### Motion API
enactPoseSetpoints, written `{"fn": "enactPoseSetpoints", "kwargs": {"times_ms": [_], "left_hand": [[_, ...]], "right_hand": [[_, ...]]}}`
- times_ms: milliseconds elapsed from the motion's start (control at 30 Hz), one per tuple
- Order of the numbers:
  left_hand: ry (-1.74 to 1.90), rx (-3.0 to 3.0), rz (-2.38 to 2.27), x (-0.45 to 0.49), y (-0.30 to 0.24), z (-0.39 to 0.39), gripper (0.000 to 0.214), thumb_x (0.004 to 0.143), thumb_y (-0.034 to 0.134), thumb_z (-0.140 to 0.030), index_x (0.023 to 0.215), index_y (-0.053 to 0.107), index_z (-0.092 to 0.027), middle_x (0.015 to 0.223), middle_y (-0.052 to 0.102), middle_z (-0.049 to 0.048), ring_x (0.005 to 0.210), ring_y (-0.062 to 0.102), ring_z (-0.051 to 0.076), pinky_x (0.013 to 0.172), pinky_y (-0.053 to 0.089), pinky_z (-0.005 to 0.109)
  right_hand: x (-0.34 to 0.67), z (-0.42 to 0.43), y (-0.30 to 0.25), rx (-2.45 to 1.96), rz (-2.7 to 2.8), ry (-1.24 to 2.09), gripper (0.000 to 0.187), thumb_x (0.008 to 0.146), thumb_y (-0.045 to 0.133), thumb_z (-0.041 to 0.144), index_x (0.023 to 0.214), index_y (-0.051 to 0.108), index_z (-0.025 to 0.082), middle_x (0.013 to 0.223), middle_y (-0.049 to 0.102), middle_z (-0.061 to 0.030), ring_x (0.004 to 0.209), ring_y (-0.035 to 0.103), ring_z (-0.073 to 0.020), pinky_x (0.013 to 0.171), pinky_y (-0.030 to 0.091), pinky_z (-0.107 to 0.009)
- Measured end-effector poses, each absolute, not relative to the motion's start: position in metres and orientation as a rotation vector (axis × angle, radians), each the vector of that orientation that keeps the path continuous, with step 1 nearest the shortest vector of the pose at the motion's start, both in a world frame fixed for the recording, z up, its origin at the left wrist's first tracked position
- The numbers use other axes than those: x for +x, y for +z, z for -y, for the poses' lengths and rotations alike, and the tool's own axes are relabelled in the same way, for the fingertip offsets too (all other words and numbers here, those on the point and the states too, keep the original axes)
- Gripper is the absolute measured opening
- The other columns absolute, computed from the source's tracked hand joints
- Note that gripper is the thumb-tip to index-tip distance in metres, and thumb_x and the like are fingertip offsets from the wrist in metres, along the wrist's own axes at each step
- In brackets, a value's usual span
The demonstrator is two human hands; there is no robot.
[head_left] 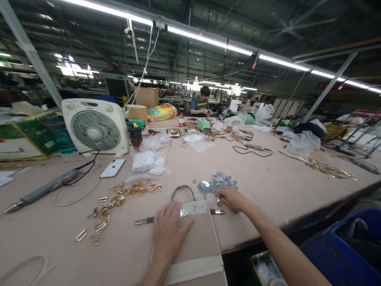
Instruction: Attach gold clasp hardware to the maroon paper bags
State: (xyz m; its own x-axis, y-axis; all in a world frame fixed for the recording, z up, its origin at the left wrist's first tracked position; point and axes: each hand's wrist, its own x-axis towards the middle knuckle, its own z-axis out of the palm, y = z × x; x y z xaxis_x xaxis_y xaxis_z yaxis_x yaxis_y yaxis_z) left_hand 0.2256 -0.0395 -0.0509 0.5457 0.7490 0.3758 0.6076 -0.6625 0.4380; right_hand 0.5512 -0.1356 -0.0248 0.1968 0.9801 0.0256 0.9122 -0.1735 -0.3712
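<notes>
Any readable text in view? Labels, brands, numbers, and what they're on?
Nothing is legible. Too small or blurred to read:
Lettering on the yellow plastic bag
Label on the water bottle
Markings by the box fan's dials
Marks on the metal plate
Red banner far right

Head feed, as I read it | my left hand [170, 234] flat on a beige bag panel [198, 242], dark loop handle [182, 190] beyond | my right hand [232, 200] at the edge of silver metal clasps [216, 184] | brass fittings [137, 188] left on the table [268, 190]
</notes>
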Motion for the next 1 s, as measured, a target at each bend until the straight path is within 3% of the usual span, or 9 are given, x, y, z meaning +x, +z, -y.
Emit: {"fn": "enactPoseSetpoints", "kwargs": {"times_ms": [100, 233, 333, 467, 600, 733, 867, 1000], "left_hand": [[0.793, 2.527, -1.137, 0.224, -0.052, 0.041, 0.054, 0.089, 0.074, -0.048, 0.137, 0.061, -0.026, 0.145, 0.063, 0.0066, 0.137, 0.049, 0.035, 0.116, 0.037, 0.058], [0.828, 2.556, -1.118, 0.222, -0.054, 0.042, 0.060, 0.089, 0.076, -0.047, 0.141, 0.057, -0.023, 0.150, 0.059, 0.0085, 0.141, 0.045, 0.035, 0.119, 0.035, 0.058], [0.867, 2.620, -1.007, 0.221, -0.055, 0.044, 0.059, 0.090, 0.076, -0.038, 0.143, 0.055, -0.022, 0.155, 0.054, 0.0097, 0.146, 0.040, 0.035, 0.121, 0.036, 0.056], [0.891, 2.722, -0.727, 0.226, -0.056, 0.047, 0.041, 0.099, 0.061, -0.021, 0.139, 0.058, -0.025, 0.151, 0.058, 0.0058, 0.148, 0.040, 0.031, 0.122, 0.036, 0.052], [0.791, 2.728, -0.550, 0.237, -0.051, 0.052, 0.044, 0.099, 0.051, -0.013, 0.141, 0.057, -0.024, 0.140, 0.065, 0.0065, 0.131, 0.055, 0.026, 0.115, 0.043, 0.045], [0.664, 2.715, -0.627, 0.253, -0.036, 0.055, 0.040, 0.094, 0.063, -0.024, 0.134, 0.060, -0.023, 0.129, 0.068, 0.0089, 0.120, 0.058, 0.028, 0.106, 0.046, 0.048], [0.580, 2.694, -0.753, 0.273, -0.026, 0.053, 0.031, 0.090, 0.074, -0.046, 0.112, 0.071, -0.025, 0.116, 0.067, 0.0081, 0.111, 0.059, 0.030, 0.092, 0.049, 0.046], [0.525, 2.616, -0.798, 0.288, -0.025, 0.048, 0.022, 0.091, 0.074, -0.045, 0.101, 0.074, -0.025, 0.109, 0.067, 0.0059, 0.105, 0.062, 0.027, 0.087, 0.047, 0.042]], "right_hand": [[0.545, 0.142, -0.034, -2.189, 1.748, 0.282, 0.020, 0.085, 0.056, 0.008, 0.090, 0.070, 0.021, 0.094, 0.070, -0.0072, 0.088, 0.062, -0.0235, 0.082, 0.044, -0.032], [0.533, 0.151, -0.050, -2.164, 1.609, 0.181, 0.031, 0.092, 0.049, 0.015, 0.114, 0.069, 0.021, 0.110, 0.070, -0.0117, 0.100, 0.063, -0.0272, 0.089, 0.046, -0.038], [0.512, 0.156, -0.057, -1.981, 1.381, 0.135, 0.029, 0.096, 0.051, 0.030, 0.116, 0.071, 0.024, 0.109, 0.070, -0.0094, 0.101, 0.063, -0.0274, 0.094, 0.047, -0.041], [0.465, 0.155, -0.064, -1.662, 0.962, 0.370, 0.038, 0.093, 0.062, 0.050, 0.116, 0.071, 0.021, 0.085, 0.066, -0.0037, 0.076, 0.059, -0.0219, 0.072, 0.050, -0.035], [0.425, 0.148, -0.074, -1.420, 0.757, 0.545, 0.043, 0.090, 0.068, 0.055, 0.114, 0.070, 0.019, 0.070, 0.056, 0.0021, 0.063, 0.050, -0.0162, 0.060, 0.043, -0.028], [0.414, 0.144, -0.080, -1.399, 0.694, 0.534, 0.039, 0.090, 0.069, 0.054, 0.110, 0.069, 0.021, 0.070, 0.054, 0.0029, 0.064, 0.048, -0.0155, 0.060, 0.040, -0.027], [0.417, 0.145, -0.080, -1.390, 0.680, 0.519, 0.038, 0.090, 0.069, 0.053, 0.110, 0.068, 0.021, 0.071, 0.055, 0.0025, 0.065, 0.049, -0.0161, 0.061, 0.042, -0.027], [0.418, 0.147, -0.082, -1.392, 0.682, 0.525, 0.038, 0.090, 0.070, 0.053, 0.110, 0.069, 0.021, 0.072, 0.058, 0.0019, 0.065, 0.051, -0.0157, 0.062, 0.044, -0.027]]}}
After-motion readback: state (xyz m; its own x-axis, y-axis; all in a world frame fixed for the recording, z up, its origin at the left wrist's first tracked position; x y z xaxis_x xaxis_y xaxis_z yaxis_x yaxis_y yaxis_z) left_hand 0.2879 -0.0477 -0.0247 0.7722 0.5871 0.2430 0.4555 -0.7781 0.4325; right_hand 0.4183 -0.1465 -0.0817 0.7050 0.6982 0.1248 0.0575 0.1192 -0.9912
